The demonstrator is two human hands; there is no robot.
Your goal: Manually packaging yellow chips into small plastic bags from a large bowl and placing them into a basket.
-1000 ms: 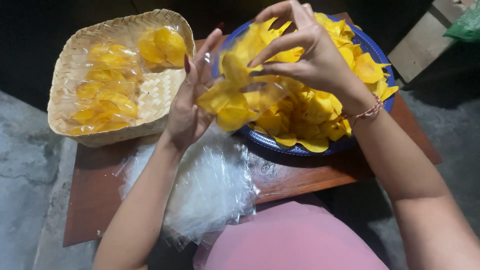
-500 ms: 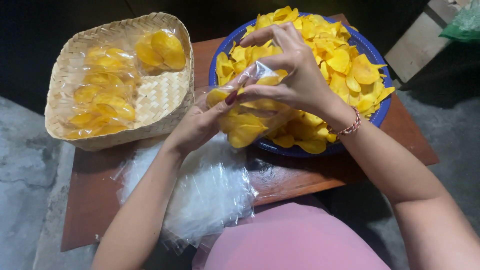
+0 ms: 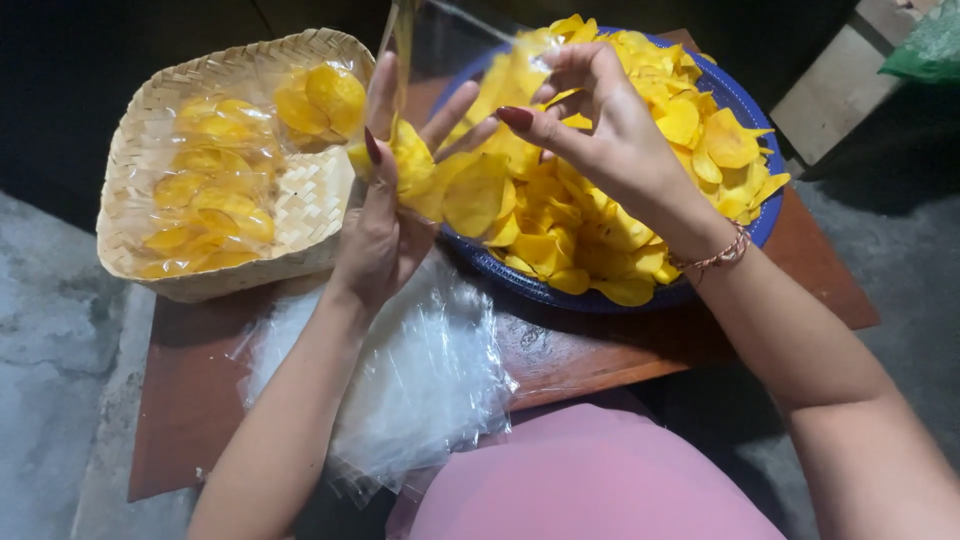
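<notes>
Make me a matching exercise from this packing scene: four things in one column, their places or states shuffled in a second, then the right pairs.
Things
1. woven basket
2. blue bowl
3. stack of empty clear bags
4. clear bag of chips

Places or states
A. lying flat on the wooden table, nearest the person
B. held up between the left hand and the right hand
C. heaped with loose yellow chips
D. holding filled, closed packets of chips

Pairs: 1-D, 2-C, 3-A, 4-B
</notes>
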